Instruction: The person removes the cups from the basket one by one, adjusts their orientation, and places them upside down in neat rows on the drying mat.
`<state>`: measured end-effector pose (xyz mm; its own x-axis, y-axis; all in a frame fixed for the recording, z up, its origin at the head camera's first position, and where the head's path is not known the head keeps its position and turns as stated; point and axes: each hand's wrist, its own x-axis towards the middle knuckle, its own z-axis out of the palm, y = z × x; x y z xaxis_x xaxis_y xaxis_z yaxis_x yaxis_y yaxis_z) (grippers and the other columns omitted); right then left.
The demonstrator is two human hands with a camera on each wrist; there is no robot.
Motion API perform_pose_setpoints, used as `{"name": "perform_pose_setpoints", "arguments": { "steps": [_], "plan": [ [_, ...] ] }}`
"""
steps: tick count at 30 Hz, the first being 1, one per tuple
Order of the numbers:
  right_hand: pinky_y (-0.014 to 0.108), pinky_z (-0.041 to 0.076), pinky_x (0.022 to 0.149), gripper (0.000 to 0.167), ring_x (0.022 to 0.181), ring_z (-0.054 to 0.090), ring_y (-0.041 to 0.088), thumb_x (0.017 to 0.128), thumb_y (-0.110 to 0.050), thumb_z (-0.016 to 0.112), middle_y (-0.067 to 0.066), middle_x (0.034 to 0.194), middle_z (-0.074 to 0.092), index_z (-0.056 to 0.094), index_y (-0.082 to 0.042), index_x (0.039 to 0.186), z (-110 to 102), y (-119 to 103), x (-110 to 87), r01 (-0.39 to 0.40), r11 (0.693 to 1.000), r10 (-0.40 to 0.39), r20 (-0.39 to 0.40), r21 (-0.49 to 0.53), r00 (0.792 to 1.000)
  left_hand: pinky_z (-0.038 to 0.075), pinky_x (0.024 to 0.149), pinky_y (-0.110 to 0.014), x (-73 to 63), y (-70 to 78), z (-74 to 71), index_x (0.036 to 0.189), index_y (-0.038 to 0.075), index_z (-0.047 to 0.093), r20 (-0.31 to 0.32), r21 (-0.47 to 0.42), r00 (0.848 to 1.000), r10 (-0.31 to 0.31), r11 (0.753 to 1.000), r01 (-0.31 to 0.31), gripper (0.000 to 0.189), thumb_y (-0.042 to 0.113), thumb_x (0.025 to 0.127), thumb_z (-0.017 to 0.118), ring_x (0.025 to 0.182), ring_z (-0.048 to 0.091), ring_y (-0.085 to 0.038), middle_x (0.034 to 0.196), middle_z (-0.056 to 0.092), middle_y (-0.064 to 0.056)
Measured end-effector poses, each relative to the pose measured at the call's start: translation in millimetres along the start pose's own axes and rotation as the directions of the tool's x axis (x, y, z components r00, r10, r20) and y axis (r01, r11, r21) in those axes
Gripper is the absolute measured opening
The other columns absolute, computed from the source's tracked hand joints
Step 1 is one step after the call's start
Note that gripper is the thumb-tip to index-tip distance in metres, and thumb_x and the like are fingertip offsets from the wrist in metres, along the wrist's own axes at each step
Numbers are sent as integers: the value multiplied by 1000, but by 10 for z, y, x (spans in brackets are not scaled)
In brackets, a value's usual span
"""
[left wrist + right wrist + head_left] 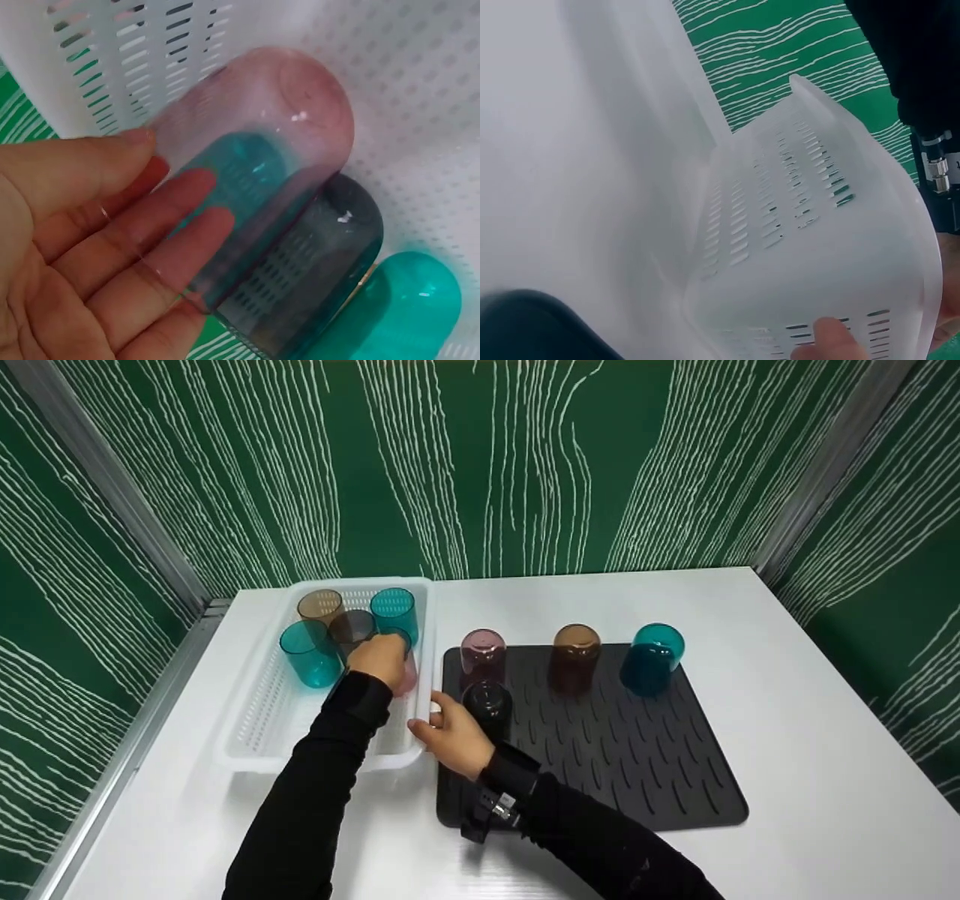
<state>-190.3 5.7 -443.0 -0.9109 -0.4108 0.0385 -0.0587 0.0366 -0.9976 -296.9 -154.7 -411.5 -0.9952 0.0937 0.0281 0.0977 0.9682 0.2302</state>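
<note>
My left hand (379, 658) reaches into the white plastic basket (255, 712) and holds a pink see-through glass (300, 97). In the left wrist view the thumb lies along one side of the glass near its mouth, and the other fingers show through its wall. A grey glass (300, 270) and a teal glass (405, 300) lie right beside it in that view. With thumb and fingers, my right hand (461, 739) grips the basket's right rim. One fingertip (832, 341) shows against the slotted wall in the right wrist view.
A black ridged drying mat (600, 765) lies right of the basket. Upside down on it stand a pink glass (484, 649), an amber glass (576, 652), a teal glass (656, 652) and a dark glass (489, 705) beside my right hand. Green white-streaked walls (495, 472) enclose the white table (817, 720).
</note>
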Motion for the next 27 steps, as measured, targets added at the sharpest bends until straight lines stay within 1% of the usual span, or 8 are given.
{"name": "perform_pose_setpoints", "arguments": {
  "steps": [1,7,12,14,17,19,24,27],
  "plan": [
    [15,52,68,61,78,64,4,105,-1,58,40,108,73,32,21,155,5,-3,0,-4,1000,4,0,5,1000,62,74,-57,45,-51,79,79,9,73,-31,8,999,15,1000,-15,6,10,85,73,78,71,-35,94,80,-18],
    [18,57,74,59,91,73,17,105,1,57,43,117,71,33,22,154,37,0,2,-5,999,6,-8,49,1000,63,71,-61,-59,-15,54,75,6,72,-150,28,988,37,999,-33,16,11,89,68,78,76,-41,86,79,-19],
    [19,58,75,57,93,74,19,105,1,57,44,120,70,33,22,153,48,0,-7,-10,997,11,-13,70,1000,63,74,-59,-299,107,-154,74,3,70,-136,-12,990,36,999,-38,17,7,91,67,77,73,-39,82,77,-20],
    [19,59,75,56,93,74,18,105,1,57,44,119,70,34,22,152,44,1,-11,-5,998,6,-16,69,1000,63,79,-59,-381,169,-256,78,0,71,-97,-39,995,15,999,-18,17,5,93,67,81,73,-41,85,77,-22],
    [20,60,77,55,94,74,18,105,2,56,44,119,70,35,22,152,36,3,-10,-3,997,5,-19,75,1000,63,81,-59,-381,151,-265,85,-1,74,-89,-56,996,6,998,-11,13,4,96,68,83,74,-42,89,78,-22],
    [21,60,78,55,94,74,17,105,3,56,44,120,70,35,21,152,33,2,-4,-5,997,7,-23,78,1000,62,78,-61,-289,43,-147,89,1,77,-133,-57,991,21,998,-28,10,5,95,70,81,75,-41,90,79,-21],
    [23,61,80,57,97,73,16,106,2,57,43,123,69,33,21,154,33,2,6,-21,996,22,-16,92,1000,62,83,-64,-288,-27,-128,107,1,78,-185,-126,983,-2,992,-21,15,8,99,67,90,77,-42,103,80,-22],
    [27,63,84,58,101,74,20,107,1,57,43,127,68,32,21,155,23,-9,1,-33,994,34,-3,103,999,61,89,-64,-496,119,-374,112,-2,76,-195,-191,980,-33,982,-5,18,8,104,64,98,77,-46,109,79,-25]
  ]
}}
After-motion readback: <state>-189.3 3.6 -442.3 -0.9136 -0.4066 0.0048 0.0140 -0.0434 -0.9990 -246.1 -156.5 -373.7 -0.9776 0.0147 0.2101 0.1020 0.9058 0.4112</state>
